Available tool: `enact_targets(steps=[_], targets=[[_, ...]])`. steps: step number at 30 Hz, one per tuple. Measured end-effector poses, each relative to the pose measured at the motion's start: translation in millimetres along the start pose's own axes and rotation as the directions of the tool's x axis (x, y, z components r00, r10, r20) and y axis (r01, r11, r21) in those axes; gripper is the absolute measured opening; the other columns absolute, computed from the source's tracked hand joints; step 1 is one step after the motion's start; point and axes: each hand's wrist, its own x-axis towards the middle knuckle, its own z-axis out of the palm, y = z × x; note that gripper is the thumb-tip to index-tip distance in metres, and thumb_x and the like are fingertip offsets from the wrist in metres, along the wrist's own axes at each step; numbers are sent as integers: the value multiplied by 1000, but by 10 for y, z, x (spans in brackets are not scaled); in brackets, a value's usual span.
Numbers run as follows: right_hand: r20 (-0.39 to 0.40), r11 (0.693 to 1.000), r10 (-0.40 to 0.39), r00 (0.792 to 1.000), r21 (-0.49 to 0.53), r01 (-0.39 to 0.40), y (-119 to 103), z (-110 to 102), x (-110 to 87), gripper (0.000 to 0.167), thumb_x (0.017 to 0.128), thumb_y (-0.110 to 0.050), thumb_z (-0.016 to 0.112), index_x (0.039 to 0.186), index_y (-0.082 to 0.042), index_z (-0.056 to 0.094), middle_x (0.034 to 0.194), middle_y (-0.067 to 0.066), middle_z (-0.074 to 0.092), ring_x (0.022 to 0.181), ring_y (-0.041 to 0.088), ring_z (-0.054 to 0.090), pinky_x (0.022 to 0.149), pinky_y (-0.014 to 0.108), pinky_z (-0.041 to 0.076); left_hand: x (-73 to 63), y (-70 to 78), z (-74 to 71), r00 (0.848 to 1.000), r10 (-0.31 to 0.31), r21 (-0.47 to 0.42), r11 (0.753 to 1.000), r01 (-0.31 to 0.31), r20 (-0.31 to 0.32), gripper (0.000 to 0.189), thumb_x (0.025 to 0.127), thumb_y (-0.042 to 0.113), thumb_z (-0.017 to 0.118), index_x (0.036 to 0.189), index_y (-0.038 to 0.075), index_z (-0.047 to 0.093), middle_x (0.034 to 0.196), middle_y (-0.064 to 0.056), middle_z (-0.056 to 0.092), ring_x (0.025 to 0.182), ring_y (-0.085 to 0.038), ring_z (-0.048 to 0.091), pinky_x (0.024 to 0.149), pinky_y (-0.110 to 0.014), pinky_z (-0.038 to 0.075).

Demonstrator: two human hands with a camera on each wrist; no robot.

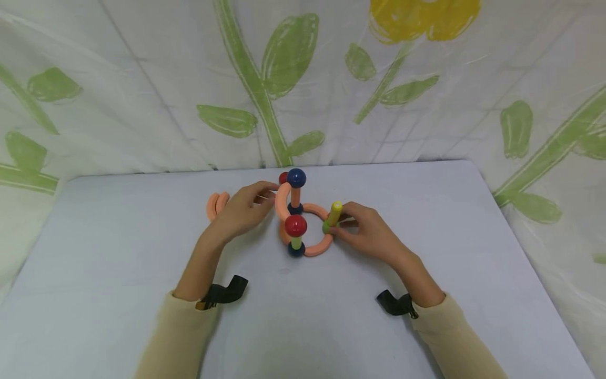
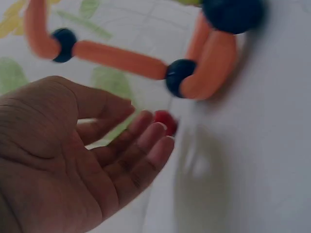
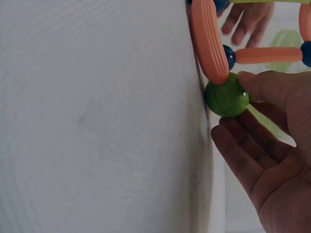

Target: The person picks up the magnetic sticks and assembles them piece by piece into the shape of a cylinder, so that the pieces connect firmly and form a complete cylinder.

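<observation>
On the table stands a toy frame of balls and rods. Its base is a ring of curved orange rods (image 1: 318,248) joined by balls. A light green rod topped by a red ball (image 1: 295,225) and an orange rod topped by a blue ball (image 1: 296,178) rise from it. A curved orange rod bridges near their tops. My right hand (image 1: 371,231) pinches the green ball (image 3: 227,97) at the ring's right side, where a yellow rod (image 1: 334,212) stands, tilted slightly. My left hand (image 1: 246,208) is beside the frame's left, fingers loosely bent, holding nothing.
Two curved orange rods (image 1: 213,206) lie left of the left hand, partly behind it. Another red ball (image 1: 283,178) sits behind the frame, near the table's back edge. A white sheet painted with plants (image 1: 165,89) hangs behind the table.
</observation>
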Motion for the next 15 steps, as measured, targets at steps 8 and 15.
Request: enact_targets(steps=[8,15], targets=[[-3,1000,18,1000,-9,-18,-24,13,4,22,93,-8,81,111,-10,69,111,4,73,111,22,74,96,35,62,135,-60,304,992,126,37,991,-125,-23,25,93,4,72,117,8,65,116,-11,70,121,-31,62,102,-51,54],[-4,1000,25,1000,-11,-25,-46,1,4,23,92,-8,82,111,-10,69,110,4,73,110,22,74,96,35,62,149,-54,365,991,116,68,991,-111,-71,22,97,10,73,118,5,72,125,-12,76,117,-30,69,99,-49,57]])
